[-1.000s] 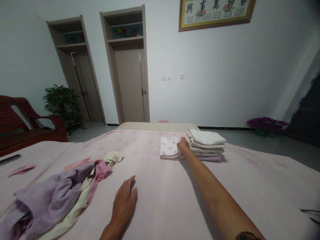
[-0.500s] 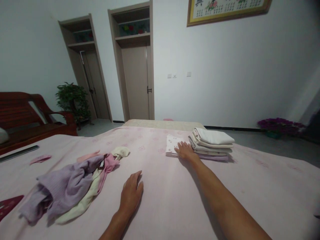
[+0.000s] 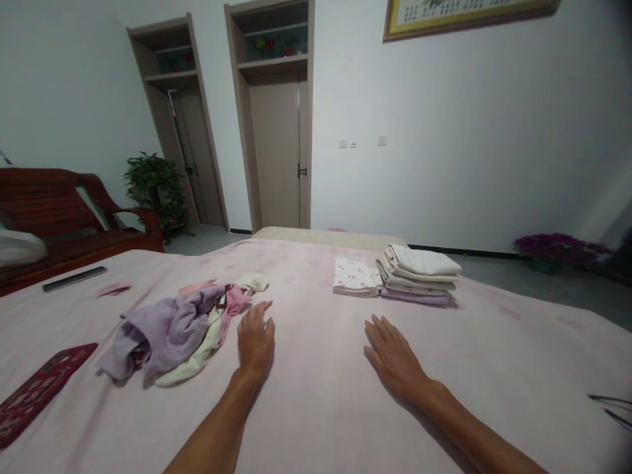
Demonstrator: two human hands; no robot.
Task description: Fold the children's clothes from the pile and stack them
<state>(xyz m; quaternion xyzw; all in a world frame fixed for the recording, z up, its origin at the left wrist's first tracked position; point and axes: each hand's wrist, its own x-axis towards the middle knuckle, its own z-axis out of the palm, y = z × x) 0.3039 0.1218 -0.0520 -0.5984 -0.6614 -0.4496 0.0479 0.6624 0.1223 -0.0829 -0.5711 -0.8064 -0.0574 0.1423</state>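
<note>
1. The folded spotted cloth (image 3: 356,276) lies flat on the pink cover (image 3: 316,395), just beside a neat stack of folded fabrics (image 3: 419,273) – white on top, purple at the bottom.
2. The right hand (image 3: 395,359) is nearest to these, palm down on the near side, fingers extended and grasping nothing.
3. The left hand (image 3: 255,339) is empty too, its fingers loosely spread just beside a crumpled heap of clothes (image 3: 168,332) in purple, cream and pink; whether they touch it, I cannot tell.
4. Left of the heap lie a small pink piece (image 3: 113,289), a long dark object (image 3: 74,279) and a dark red item (image 3: 47,388) with paler markings, unclear as to lettering.
5. Beyond stand a wooden bench (image 3: 49,204) and two doors.
6. High on the wall, a gold-edged frame (image 3: 464,16) carries small rows of characters – cut off above, too small to read.
</note>
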